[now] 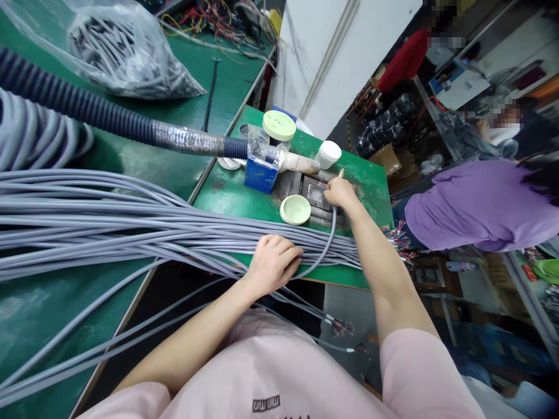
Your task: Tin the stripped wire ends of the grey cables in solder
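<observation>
A thick bundle of grey cables (pixel 166 218) runs across from the left. My left hand (pixel 274 262) lies over the bundle with its fingers curled round some of the cables. One grey cable (pixel 329 241) bends up from near my left hand to my right hand (pixel 341 193), which pinches it close to its stripped end. Thin coloured wires (pixel 322 187) stick out left of my right fingers, above a small square metal pot (pixel 315 196) with a dull surface. A pale green open tub (pixel 295 210) stands beside the pot.
A ribbed dark hose (pixel 109 122) with a taped end rests by a blue box (pixel 261 174). Behind are a green-lidded jar (pixel 279 125) and a white tub (pixel 328 155). A bag of cable pieces (pixel 131 55) lies at upper left. A person in purple (pixel 480 203) is on the right.
</observation>
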`<state>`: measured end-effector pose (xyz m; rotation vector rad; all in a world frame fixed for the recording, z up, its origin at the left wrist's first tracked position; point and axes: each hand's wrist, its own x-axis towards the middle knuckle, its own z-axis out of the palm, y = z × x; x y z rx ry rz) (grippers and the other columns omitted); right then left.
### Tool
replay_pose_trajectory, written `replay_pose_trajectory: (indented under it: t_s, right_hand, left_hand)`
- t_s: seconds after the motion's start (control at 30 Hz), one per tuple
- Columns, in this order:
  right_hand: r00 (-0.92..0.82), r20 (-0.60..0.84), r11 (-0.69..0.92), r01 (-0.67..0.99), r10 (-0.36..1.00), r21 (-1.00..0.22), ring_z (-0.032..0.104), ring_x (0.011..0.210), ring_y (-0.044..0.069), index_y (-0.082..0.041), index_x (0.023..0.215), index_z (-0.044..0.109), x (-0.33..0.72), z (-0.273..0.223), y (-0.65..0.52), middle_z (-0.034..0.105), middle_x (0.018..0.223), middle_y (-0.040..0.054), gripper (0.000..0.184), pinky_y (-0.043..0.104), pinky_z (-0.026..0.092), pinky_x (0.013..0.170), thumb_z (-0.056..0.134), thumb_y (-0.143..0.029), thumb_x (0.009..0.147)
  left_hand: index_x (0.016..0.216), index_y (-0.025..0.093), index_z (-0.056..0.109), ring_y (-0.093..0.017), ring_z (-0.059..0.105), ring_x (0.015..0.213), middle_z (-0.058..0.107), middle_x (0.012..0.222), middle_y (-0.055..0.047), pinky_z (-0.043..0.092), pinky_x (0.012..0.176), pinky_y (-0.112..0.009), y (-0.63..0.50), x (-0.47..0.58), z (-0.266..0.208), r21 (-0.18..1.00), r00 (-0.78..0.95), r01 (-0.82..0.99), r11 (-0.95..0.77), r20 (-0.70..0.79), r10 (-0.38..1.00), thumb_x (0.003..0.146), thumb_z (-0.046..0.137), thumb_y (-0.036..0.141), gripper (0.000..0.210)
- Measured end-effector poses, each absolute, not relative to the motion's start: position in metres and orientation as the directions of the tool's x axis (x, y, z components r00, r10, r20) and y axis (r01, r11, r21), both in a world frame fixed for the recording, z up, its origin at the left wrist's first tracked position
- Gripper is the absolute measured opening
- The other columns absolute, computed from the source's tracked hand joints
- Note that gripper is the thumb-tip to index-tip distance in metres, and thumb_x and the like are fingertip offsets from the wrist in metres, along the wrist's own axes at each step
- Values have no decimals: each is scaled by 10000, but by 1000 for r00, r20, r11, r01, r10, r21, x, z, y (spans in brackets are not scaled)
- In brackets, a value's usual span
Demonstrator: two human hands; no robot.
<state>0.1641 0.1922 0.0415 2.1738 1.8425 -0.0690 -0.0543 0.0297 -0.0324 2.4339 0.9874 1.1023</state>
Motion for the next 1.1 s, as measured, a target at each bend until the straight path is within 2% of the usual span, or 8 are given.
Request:
replay_pose_trajectory:
  t_s: [0.63,0.83,0.93,1.03,1.1]
  right_hand:
    - [195,-218,-153,969,956,195,642,1064,299,-89,1073,696,163,37,192,688,1127,215,340,341,480,881,536,-192,791]
    - [179,-194,-148,975,964,165,650,987,273,-124,960,725,167,40,191,714,1030,175,264,311,463,807,536,-193,788]
    - [135,-130,-129,990,982,53,638,842,228,-142,766,710,172,50,179,708,822,110,169,282,430,712,559,-216,775]
    - [64,-41,-71,977,997,-203,538,622,149,-154,571,600,173,62,151,578,571,19,204,249,358,591,576,-240,754]
    - [38,6,-33,915,999,-401,444,526,108,-165,522,525,169,69,126,484,493,-21,259,238,305,529,570,-269,755]
  left_hand:
    - [1008,212,634,-173,539,860,681,884,-24,334,823,-358,30,-54,-32,509,466,465,-724,555,689,909,519,247,156]
    - [1000,212,634,-172,542,860,682,874,-22,333,825,-358,31,-55,-33,509,464,465,-724,557,689,912,516,250,152]
    - [998,211,633,-171,546,860,682,873,-22,333,823,-356,31,-55,-33,512,462,460,-725,559,688,913,516,251,150]
    - [992,210,637,-172,552,863,684,872,-24,335,818,-354,31,-55,-33,512,461,459,-726,561,687,911,523,255,148]
    - [988,210,643,-174,560,859,688,867,-25,336,814,-355,30,-55,-34,515,456,459,-724,563,689,906,534,260,146]
